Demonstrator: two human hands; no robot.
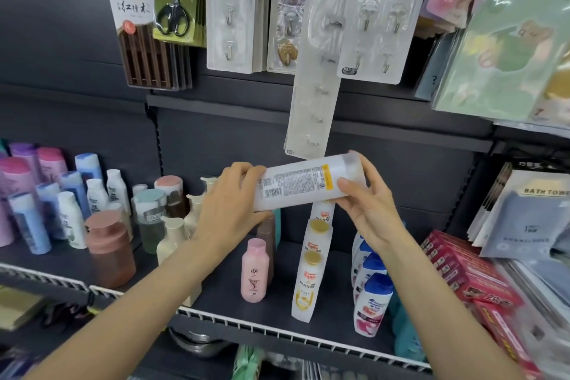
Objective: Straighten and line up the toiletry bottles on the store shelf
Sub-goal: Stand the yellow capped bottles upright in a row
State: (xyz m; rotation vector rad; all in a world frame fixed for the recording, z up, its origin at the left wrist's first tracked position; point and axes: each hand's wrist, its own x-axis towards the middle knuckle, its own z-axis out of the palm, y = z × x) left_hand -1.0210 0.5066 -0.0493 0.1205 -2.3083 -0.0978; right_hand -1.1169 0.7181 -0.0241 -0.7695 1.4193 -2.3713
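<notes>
A translucent white bottle point(303, 183) is held sideways in the air above the dark store shelf point(277, 302), its printed back label and barcode facing the camera, a yellow band near its right end. The left hand point(229, 203) grips the bottle's left end, fingers point(243, 168) curled over the top and thumb under it. The right hand point(367, 197) holds the right end, its fingers wrapped behind the cap end and the thumb pressed on the front near the yellow band.

Directly below the held bottle, a row of Pantene bottles point(308, 284) with gold caps runs front to back on the shelf. To the left of that row stands a single pink bottle point(254, 270), upright, with a brown bottle just behind it. To the right of the Pantene row stand blue-capped shampoo bottles point(371, 302) in a line, and further right lie red boxes point(462, 271). Left of the pink bottle, past the left forearm, are cream pump bottles point(172, 239), a squat terracotta pump bottle point(109, 251) and a cluster of blue, white and purple bottles. A white wire rail point(277, 333) edges the shelf front. Above the held bottle hang packs of adhesive hooks point(311, 71).
</notes>
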